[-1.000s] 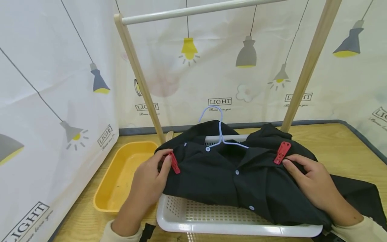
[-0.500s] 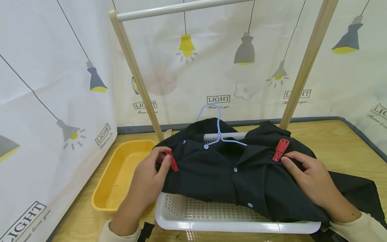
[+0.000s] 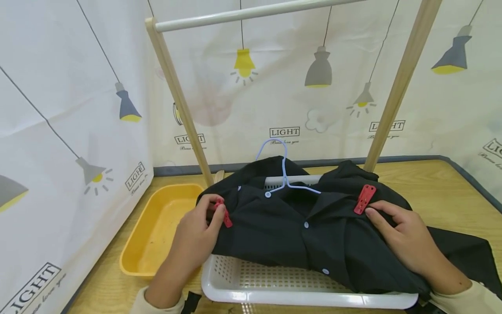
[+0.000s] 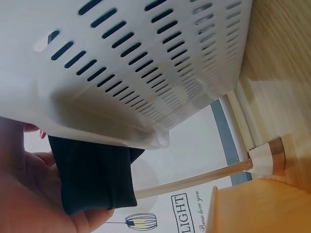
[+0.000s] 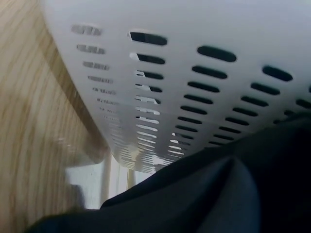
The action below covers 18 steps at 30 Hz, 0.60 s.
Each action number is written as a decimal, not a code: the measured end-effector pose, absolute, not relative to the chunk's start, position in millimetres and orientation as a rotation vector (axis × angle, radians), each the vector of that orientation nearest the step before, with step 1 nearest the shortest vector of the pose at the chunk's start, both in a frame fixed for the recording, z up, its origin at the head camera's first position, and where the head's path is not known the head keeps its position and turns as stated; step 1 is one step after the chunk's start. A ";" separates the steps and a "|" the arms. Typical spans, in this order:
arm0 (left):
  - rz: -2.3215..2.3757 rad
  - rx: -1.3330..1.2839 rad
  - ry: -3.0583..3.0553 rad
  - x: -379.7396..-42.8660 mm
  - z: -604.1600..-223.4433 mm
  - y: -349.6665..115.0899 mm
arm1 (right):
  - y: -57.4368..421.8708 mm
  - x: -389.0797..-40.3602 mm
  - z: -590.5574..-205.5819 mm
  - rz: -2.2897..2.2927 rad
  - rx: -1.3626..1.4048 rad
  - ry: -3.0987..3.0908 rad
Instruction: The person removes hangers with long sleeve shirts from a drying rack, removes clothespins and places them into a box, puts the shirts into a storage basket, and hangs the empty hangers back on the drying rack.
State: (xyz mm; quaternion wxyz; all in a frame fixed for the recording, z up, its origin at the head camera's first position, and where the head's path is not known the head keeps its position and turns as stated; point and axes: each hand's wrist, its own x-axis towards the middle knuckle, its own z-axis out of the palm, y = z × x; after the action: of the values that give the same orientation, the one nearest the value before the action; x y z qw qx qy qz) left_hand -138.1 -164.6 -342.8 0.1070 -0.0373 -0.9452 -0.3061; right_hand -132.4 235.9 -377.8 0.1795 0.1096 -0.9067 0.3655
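A black buttoned shirt [image 3: 270, 235] lies over a white perforated basket [image 3: 310, 298], with a light blue hanger [image 3: 285, 168] at its collar and the hook standing up. My left hand [image 3: 198, 229] pinches the upper end of a red clothespin [image 3: 225, 216] at the shirt's left shoulder. A second red clothespin [image 3: 364, 199] sits on the right shoulder. Beside that one, my right hand [image 3: 405, 235] pinches the shirt cloth, its fingertips right at the clothespin's lower edge. Dark cloth [image 4: 95, 174] hangs across the left palm in the left wrist view. The right wrist view shows cloth [image 5: 209, 194] but no fingers.
Behind the basket stands a wooden rack with a white top bar [image 3: 235, 16] and slanted posts [image 3: 404, 83]. A yellow tray [image 3: 145, 261] sits left of the basket on the wooden table [image 3: 423, 183]. A sleeve of the shirt [image 3: 466, 246] trails to the right.
My left thumb and forefinger have shifted slightly onto the upper end of the left clothespin. The right hand keeps its place, and the head view has tilted a little.
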 end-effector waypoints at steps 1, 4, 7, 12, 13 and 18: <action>-0.895 -0.106 -2.788 -137.9 -342.9 -164.4 | 235.8 -132.4 -378.2 1.034 0.317 -2.561; -0.881 -0.104 -2.794 -138.1 -342.5 -163.8 | 235.6 -132.8 -378.9 1.039 0.334 -2.549; -0.868 -0.107 -2.806 -138.5 -341.6 -163.7 | 235.7 -133.2 -379.2 1.041 0.338 -2.538; -0.885 -0.086 -2.841 -137.5 -341.4 -164.7 | 236.0 -132.4 -379.4 1.036 0.333 -2.540; -0.889 -0.084 -2.843 -137.3 -341.5 -164.9 | 235.9 -132.3 -379.4 1.036 0.332 -2.542; -0.886 -0.102 -2.816 -137.3 -341.9 -164.5 | 235.7 -132.7 -379.7 1.043 0.330 -2.541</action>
State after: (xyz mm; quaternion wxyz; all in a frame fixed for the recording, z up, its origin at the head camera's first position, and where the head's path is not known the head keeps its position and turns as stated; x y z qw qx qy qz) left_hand -137.3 -164.5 -341.9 0.0939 -0.0345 -0.9491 -0.2987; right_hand -132.7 235.7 -379.7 0.1864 0.1170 -0.9024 0.3705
